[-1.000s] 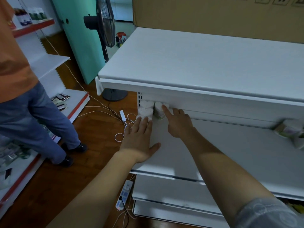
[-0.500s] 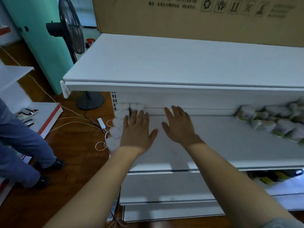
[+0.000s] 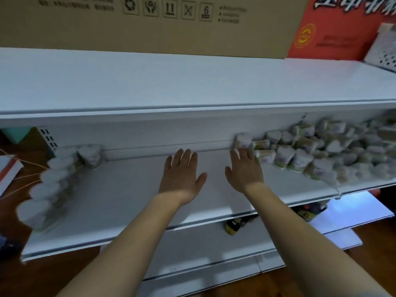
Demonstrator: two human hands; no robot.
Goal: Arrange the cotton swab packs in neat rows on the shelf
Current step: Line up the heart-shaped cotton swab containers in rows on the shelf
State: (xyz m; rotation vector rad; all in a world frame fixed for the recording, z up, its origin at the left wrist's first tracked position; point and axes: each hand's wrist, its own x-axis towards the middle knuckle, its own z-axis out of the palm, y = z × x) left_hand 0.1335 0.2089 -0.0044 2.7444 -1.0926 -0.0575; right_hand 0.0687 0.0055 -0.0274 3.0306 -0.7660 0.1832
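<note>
Hands flat, fingers straight, grasping nothing: left hand [image 3: 181, 175] over bare shelf [image 3: 120, 196]; right hand [image 3: 244, 170] just beside loose pack pile [image 3: 321, 155]. Row of packs [image 3: 53, 179] at left end.

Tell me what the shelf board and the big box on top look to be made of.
Shelf board: likely painted or powder-coated metal, judging by its smooth matte white face and thin folded front lip. Big box: corrugated cardboard by its dull brown face with printed handling symbols, though no cut edge shows.

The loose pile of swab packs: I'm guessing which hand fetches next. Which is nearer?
Right hand, fingertips at the loose pile; left hand is mid-shelf, farther away.
</note>
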